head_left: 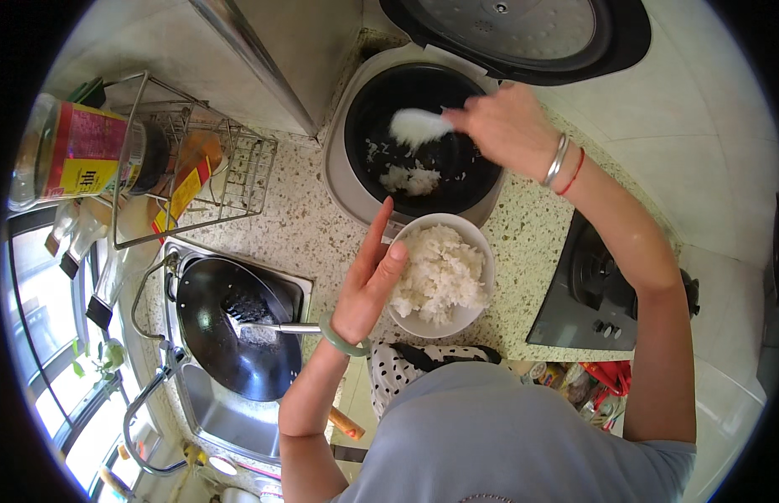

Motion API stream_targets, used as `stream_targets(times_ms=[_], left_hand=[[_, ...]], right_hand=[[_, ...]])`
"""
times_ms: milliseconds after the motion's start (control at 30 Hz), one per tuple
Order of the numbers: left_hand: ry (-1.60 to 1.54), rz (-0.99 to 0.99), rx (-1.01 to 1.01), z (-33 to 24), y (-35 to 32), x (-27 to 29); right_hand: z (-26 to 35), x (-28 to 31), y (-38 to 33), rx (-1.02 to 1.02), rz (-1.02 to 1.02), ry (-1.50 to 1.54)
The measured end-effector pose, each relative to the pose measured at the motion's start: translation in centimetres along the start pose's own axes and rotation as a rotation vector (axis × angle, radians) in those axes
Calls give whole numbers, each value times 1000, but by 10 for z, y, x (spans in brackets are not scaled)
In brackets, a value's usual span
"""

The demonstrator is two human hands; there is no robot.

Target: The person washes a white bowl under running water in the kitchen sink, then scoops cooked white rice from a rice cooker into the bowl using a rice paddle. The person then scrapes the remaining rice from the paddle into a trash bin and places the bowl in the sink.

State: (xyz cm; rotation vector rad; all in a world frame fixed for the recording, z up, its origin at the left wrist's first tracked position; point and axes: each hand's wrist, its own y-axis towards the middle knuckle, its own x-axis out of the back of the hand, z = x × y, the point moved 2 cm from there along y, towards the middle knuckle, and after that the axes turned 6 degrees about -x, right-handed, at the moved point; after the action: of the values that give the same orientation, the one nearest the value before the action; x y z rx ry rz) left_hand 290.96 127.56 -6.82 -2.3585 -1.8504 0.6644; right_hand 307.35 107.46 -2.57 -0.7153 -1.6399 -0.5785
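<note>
My right hand (511,127) grips a white rice paddle (419,126), slightly blurred, over the inside of a rice cooker's dark inner pot (368,105). A small clump of cooked rice (410,179) and scattered grains lie in the pot. Just in front of the cooker is a white bowl (488,289) heaped with white rice (439,272). My left hand (368,272) is at the bowl's left side with fingers stretched out and thumb apart, the thumb tip by the rim. Whether it touches the bowl is unclear.
The cooker's lid (523,33) stands raised behind the pot. A black wok (230,335) with a metal-handled spatula (280,328) rests over the sink (230,411) at left. A wire rack (247,172) holds jars and bottles. A stove (578,293) is at right.
</note>
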Motion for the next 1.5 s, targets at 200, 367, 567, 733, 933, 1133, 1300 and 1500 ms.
stream_targets(times_ms=[200,367,567,733,933,1133,1300,1500], left_hand=[[6,-46,-51,4,0,-1],[32,-4,-2,6,2,3],[-5,-9,11,5,1,4],[-52,12,-17,2,2,1],[-83,27,-3,-1,5,2],[-60,23,-21,0,3,4],[-19,17,5,0,2,4],[3,15,2,1,3,3]], right_hand=[[4,2,4,-73,16,-160],[25,-12,2,-143,189,-98],[13,12,2,-88,177,159],[-8,-8,11,-75,-87,-110],[12,-19,0,32,85,-133],[13,-3,-7,-13,135,107],[-4,-19,12,-107,6,43],[8,-30,39,-73,128,250]])
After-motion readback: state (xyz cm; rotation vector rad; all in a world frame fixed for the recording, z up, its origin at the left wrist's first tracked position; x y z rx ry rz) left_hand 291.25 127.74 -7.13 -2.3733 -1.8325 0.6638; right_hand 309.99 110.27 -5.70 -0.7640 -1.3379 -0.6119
